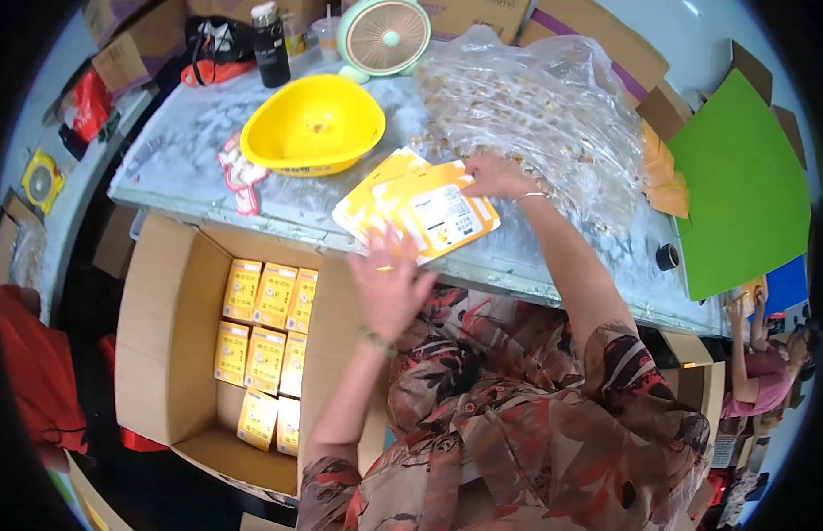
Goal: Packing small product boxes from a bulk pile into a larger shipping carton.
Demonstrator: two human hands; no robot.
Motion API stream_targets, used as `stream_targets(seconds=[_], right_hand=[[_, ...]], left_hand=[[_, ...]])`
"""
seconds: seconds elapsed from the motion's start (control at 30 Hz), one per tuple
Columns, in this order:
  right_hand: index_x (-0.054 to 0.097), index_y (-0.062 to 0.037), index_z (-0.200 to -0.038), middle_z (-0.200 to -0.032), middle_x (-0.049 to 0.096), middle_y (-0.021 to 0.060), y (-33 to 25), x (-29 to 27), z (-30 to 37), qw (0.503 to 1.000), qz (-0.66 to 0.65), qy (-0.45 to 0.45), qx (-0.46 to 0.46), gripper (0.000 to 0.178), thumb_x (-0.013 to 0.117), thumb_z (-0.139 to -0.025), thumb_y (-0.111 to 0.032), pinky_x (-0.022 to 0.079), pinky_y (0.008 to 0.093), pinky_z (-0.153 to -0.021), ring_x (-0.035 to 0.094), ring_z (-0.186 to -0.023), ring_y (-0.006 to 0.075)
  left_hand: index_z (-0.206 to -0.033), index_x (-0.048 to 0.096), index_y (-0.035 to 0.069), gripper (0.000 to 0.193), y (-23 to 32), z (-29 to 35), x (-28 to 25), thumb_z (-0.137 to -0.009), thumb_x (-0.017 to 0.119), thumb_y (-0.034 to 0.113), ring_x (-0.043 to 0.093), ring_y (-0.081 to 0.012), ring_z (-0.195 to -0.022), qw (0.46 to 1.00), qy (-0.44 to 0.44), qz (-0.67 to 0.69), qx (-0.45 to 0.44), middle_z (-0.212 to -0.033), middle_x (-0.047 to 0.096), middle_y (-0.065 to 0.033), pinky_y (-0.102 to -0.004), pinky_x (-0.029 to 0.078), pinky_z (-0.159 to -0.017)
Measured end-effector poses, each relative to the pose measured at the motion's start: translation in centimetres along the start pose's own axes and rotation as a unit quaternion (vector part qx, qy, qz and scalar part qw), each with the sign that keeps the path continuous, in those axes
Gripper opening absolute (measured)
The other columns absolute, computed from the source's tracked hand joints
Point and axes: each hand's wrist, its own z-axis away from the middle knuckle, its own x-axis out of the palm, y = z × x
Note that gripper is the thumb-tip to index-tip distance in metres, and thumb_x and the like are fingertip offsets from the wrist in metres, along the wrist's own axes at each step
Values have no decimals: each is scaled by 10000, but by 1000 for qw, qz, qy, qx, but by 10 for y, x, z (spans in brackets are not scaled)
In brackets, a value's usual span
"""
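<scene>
Flat yellow cartons (pixel 420 208) with white panels lie on the tabletop (pixel 188 193) by its near edge — overlapping, loosely fanned, unevenly stacked. The uppermost lies slantwise, its white panel and dark print facing up — unfolded, its edges jutting past those beneath.

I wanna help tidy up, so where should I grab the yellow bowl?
I'd grip the yellow bowl by its left rim, coming from the left, thumb inside and fingers outside. It sits open side up, so the rim should be easy to pinch. The fan stands close behind, and flat yellow packs lie near its right.
</scene>
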Motion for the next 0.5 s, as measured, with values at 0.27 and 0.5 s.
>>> stream_targets(seconds=[0.27,0.5], right_hand=[[531,11,-851,-801,545,170,-21,-19,6,993,-108,41,37,431,653,-544,-266,407,337,-694,507,-761,308],[529,24,-865,-768,558,89,-10,-14,40,857,-495,144,25,274,612,-635,-97,420,266,-616,531,-723,176]], left_hand=[[-1157,372,129,534,20,-25,56,-683,564,282,143,-345,-1176,997,-59,-44,-6,-1263,225,-119,-580,85,-871],[-1180,333,114,564,35,-34,30,-690,564,269,111,-379,-1174,999,-46,-15,-3,-1278,185,-135,-593,96,-859]])
